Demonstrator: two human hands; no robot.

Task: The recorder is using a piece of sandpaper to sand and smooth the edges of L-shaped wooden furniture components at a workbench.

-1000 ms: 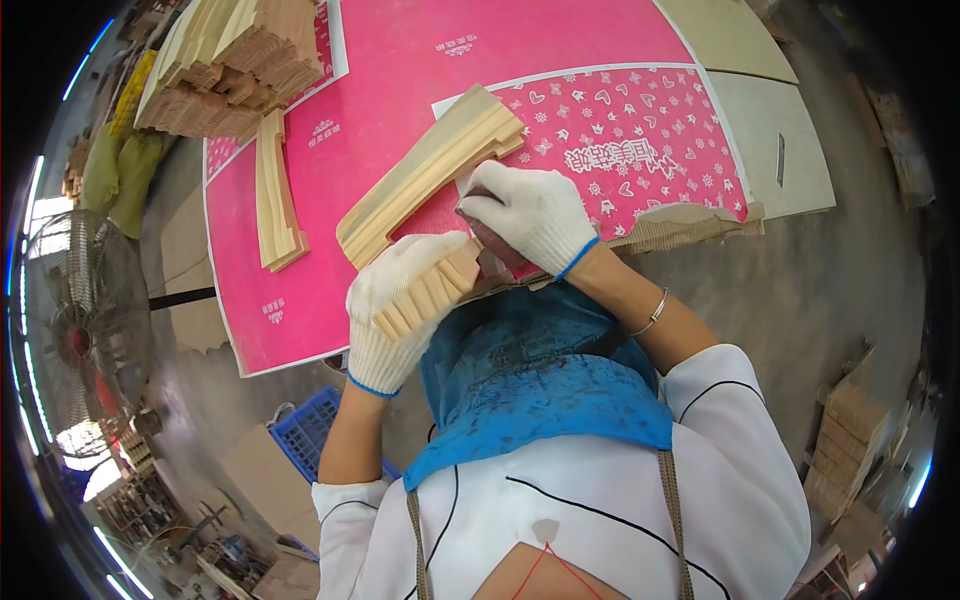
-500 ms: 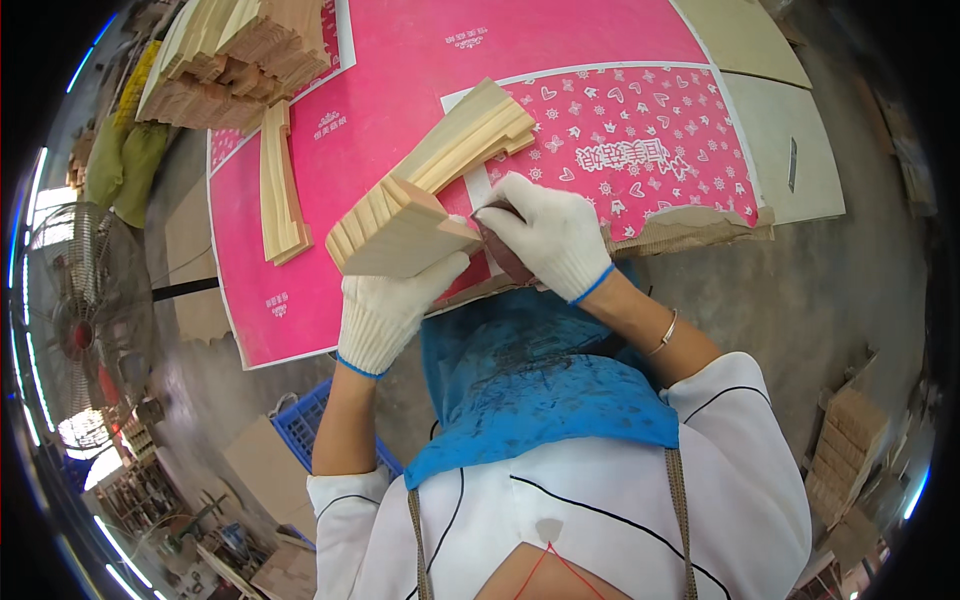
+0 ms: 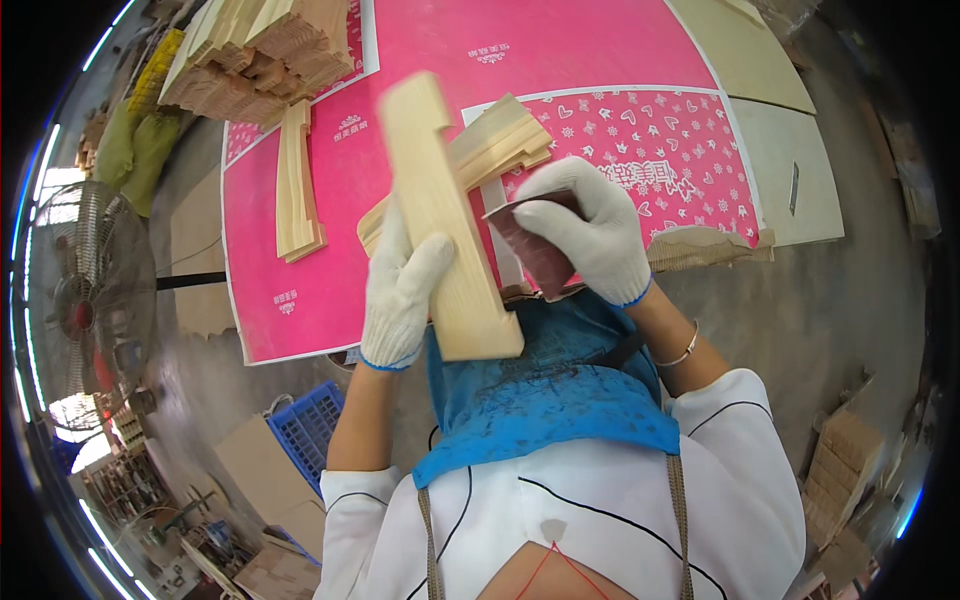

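Note:
My left hand [image 3: 402, 285], in a white knit glove, grips a pale notched wooden piece [image 3: 436, 210] with the thumb across its broad face. The piece stands lengthwise, its lower end over my blue apron [image 3: 550, 385]. In my right hand [image 3: 592, 225], also gloved, a folded sheet of brown-red sandpaper [image 3: 540, 245] is pinched between thumb and fingers. The sandpaper is apart from the wood, just to its right. Behind the held piece, more notched wood [image 3: 505, 140] lies slanted on the pink-covered table [image 3: 400, 40], partly hidden.
At the far left a stack of notched wooden pieces [image 3: 262, 60] stands on the table, with a single piece [image 3: 297, 190] lying before it. A fan [image 3: 85, 310] is at the left. A blue plastic crate [image 3: 303, 425] sits on the floor below the table.
My left hand has turned the wooden piece from end-on to upright lengthwise, showing its broad face. My right hand has moved slightly right with the sandpaper, away from the wood's end.

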